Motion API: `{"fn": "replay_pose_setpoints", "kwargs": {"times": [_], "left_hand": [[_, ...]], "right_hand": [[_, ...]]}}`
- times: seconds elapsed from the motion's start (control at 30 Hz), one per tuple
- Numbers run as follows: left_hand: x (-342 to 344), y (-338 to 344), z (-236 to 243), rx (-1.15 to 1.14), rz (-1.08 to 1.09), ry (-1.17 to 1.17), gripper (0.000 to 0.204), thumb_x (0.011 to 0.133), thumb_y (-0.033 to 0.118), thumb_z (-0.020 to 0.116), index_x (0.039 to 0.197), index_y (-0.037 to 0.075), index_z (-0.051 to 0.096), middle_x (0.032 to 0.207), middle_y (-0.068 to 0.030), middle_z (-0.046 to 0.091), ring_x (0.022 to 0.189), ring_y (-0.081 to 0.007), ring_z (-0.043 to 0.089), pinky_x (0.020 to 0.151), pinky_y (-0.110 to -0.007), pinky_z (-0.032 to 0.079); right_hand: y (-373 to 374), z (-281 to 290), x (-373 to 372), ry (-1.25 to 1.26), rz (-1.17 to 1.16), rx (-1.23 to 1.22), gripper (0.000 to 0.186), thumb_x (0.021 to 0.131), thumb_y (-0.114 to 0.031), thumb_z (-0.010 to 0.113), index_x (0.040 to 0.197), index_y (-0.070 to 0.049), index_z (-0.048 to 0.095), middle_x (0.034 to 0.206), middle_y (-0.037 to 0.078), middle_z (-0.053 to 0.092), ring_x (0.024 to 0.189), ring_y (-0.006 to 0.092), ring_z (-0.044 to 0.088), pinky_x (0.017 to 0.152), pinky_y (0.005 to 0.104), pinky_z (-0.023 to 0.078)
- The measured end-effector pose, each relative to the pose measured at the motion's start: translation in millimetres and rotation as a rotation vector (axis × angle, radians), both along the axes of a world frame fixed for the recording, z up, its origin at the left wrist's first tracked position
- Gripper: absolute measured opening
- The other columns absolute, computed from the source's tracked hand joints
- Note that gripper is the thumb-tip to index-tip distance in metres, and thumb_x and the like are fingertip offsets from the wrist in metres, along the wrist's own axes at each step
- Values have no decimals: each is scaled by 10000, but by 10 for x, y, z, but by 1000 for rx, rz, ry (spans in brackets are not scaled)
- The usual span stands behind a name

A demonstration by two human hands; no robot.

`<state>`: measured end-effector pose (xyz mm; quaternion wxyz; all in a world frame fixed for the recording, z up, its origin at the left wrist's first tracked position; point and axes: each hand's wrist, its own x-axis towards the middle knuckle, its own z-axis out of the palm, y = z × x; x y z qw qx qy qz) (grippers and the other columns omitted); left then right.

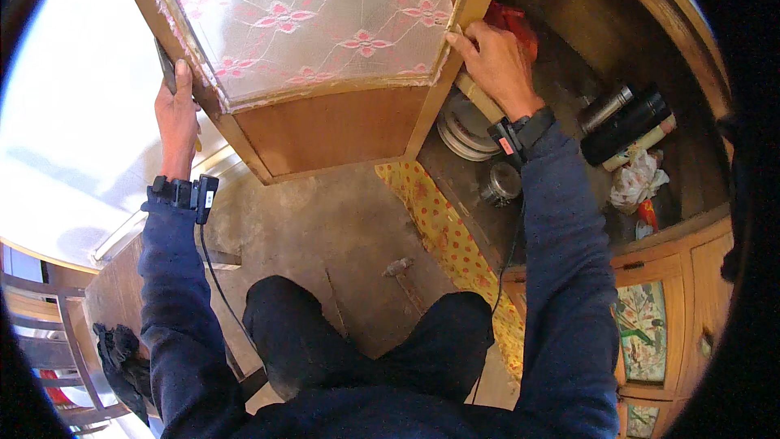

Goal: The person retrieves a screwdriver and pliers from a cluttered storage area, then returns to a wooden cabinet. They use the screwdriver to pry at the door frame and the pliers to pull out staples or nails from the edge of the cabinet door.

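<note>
A wooden cabinet door (337, 132) stands in front of me, its upper panel covered with white patterned sheet (313, 16) with pink flowers. Whitish, rough residue runs along the panel's inner edges. At the door's left side, my left hand (176, 126) is closed on a dark metal tool (165, 67), its thumb laid along it. A bit of yellow shows below those fingers; the rest of the tool is hidden. My right hand (500, 65) grips the door's right stile, thumb on the front edge.
Right of the door, the cabinet's interior holds stacked plates (465, 130), a glass jar (502, 184), a black flask (624, 126) and a crumpled bag (638, 180). A hammer (404, 280) lies on the floor between my knees. Yellow dotted cloth (439, 232) hangs along the cabinet's edge.
</note>
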<state>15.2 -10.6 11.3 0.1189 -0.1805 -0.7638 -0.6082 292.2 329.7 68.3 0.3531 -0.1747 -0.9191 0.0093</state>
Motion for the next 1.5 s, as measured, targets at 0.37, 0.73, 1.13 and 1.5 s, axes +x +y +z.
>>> {"fn": "replay_pose_setpoints", "kwargs": {"times": [0.37,0.73,1.13,1.5], "left_hand": [[-8,-1,-34,-2,18,21,679,947,676,518,1032,12,628,688,-2,484,591,-93,484,433,-260,360],[-15,25,-55,-9,51,47,621,970,631,517,960,17,615,665,-9,506,568,-97,496,423,-264,361],[-15,26,-52,3,62,60,590,969,623,527,934,40,614,666,3,492,578,-94,488,445,-266,366],[45,8,-13,13,27,38,602,971,626,524,965,33,624,692,-1,514,582,-94,481,451,-269,356]], "right_hand": [[192,258,-31,-146,161,81,309,930,-305,603,857,-18,693,817,260,644,779,469,631,678,533,501],[255,75,-39,11,228,128,231,872,-245,591,794,-39,662,765,213,645,697,436,628,618,509,489],[240,14,-23,130,271,108,217,869,-233,648,801,-28,663,807,192,655,755,404,643,648,475,511],[115,77,-62,165,131,-76,221,844,-235,726,859,-15,724,812,204,689,745,388,677,670,433,534]]}}
